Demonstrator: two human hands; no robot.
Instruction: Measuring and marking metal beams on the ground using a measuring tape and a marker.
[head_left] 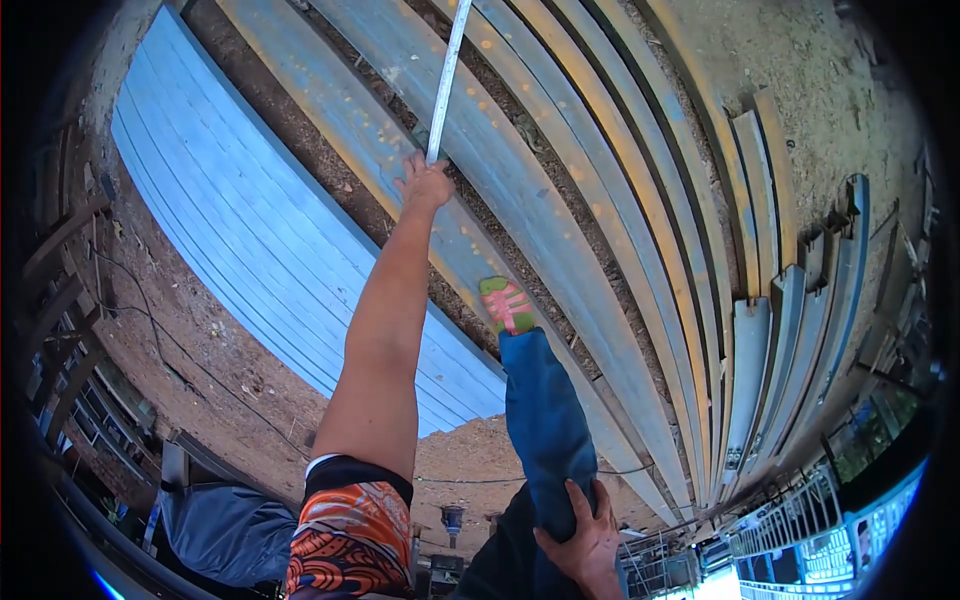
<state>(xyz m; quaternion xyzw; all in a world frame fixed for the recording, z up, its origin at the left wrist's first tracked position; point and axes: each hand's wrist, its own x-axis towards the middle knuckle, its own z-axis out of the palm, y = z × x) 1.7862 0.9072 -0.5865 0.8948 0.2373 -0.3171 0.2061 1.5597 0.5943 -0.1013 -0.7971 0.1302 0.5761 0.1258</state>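
Head view: the person's left hand (426, 186) is at the near end of a long pale strip (447, 85), which runs over the metal beams (560, 235) to the upper edge; whether the fingers close around it, one cannot tell. The right hand (588, 538), fingers spread and holding nothing, rests on the blue trouser leg (545, 410). Below the left hand, a green-and-pink shoe (506, 305) stands on a beam, right of the blue panels (260, 210).
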